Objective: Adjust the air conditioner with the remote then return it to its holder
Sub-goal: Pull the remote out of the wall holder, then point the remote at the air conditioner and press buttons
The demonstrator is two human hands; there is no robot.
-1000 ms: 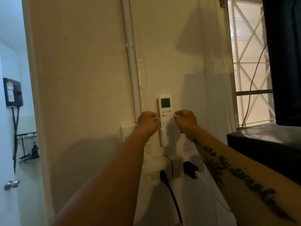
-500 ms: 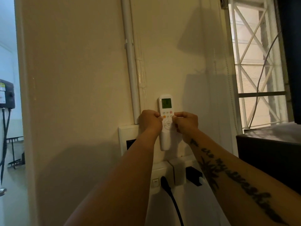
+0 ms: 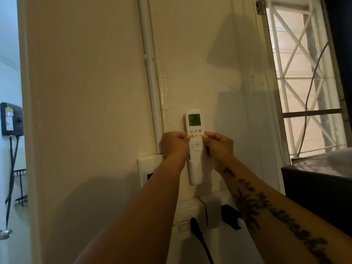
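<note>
A white air conditioner remote (image 3: 194, 128) with a lit green display stands upright against the cream wall. Its lower end sits inside a white wall holder (image 3: 195, 173). My left hand (image 3: 174, 144) pinches the remote's left edge at the button area. My right hand (image 3: 219, 147) pinches its right edge at the same height. Both thumbs rest beside the round keypad. The air conditioner itself is not in view.
A white pipe (image 3: 150, 77) runs down the wall left of the remote. Below are a wall plate (image 3: 147, 168) and sockets with a black plug (image 3: 196, 225). A barred window (image 3: 302, 77) is at right, a dark cabinet (image 3: 320, 189) below it, a doorway at left.
Both hands closed in from beside the remote and now grip its two edges. The camera view shifted slightly right and back.
</note>
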